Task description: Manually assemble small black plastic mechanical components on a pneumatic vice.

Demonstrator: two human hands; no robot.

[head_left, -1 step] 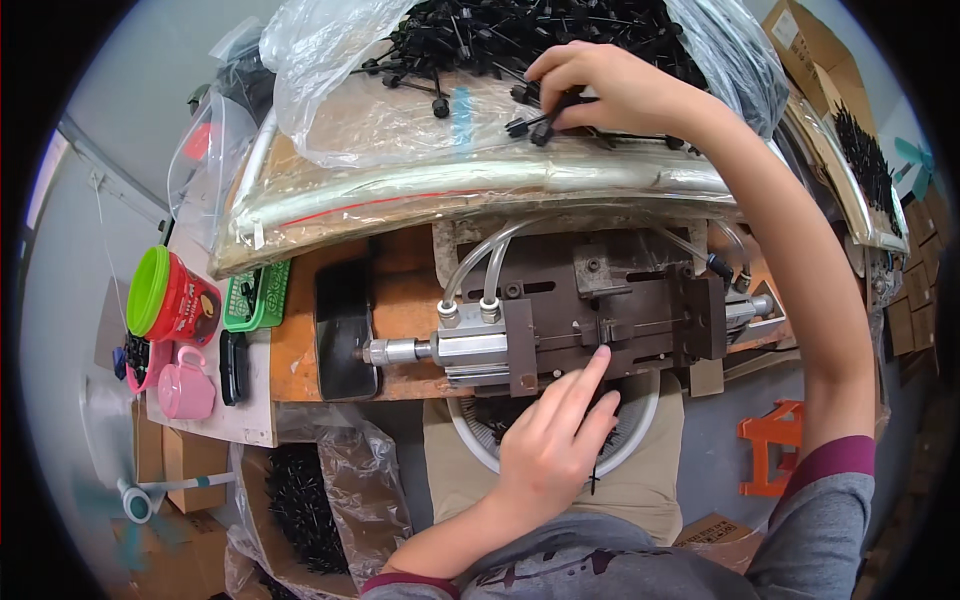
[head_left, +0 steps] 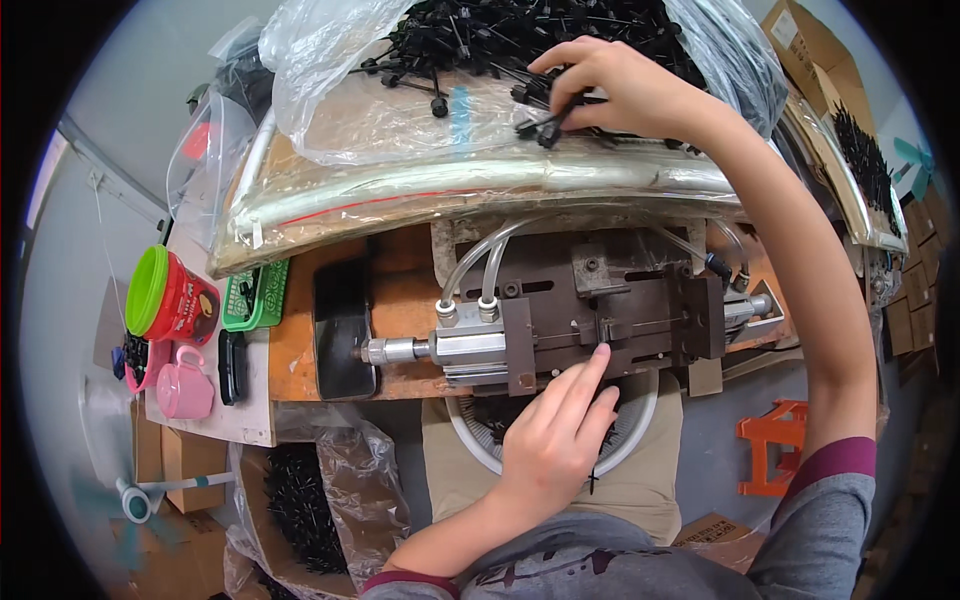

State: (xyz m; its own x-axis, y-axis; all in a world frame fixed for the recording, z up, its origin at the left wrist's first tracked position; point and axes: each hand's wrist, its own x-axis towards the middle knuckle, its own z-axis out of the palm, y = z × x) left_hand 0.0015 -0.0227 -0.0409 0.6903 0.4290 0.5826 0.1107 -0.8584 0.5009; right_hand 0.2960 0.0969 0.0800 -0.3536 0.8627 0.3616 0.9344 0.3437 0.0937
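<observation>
My right hand [head_left: 640, 92] reaches over the far tray, its thumb and fingers closed on a black plastic piece with a thin stem and a knobbed head [head_left: 548, 133]. Beyond it lies a heap of similar black stemmed pieces [head_left: 600, 22]. Lower down, my left hand [head_left: 548, 440] holds nothing. Its index finger is stretched out, and the tip touches the front of the small slotted holder [head_left: 605, 330] at the middle of a dark metal clamping machine [head_left: 560, 270]. Whether a piece sits in that holder is hard to make out.
Clear air hoses [head_left: 492, 265] rise from the machine's left cylinder [head_left: 470, 350]. A black phone-like slab [head_left: 343, 330] lies left of it. Further left stand a green basket [head_left: 268, 300], a red tub [head_left: 185, 300] and a pink mug [head_left: 186, 385]. A round white-rimmed basket [head_left: 640, 440] rests at my lap.
My right hand has shifted very slightly, and the black piece in its fingers has moved a little to the right. My left hand stays at the holder.
</observation>
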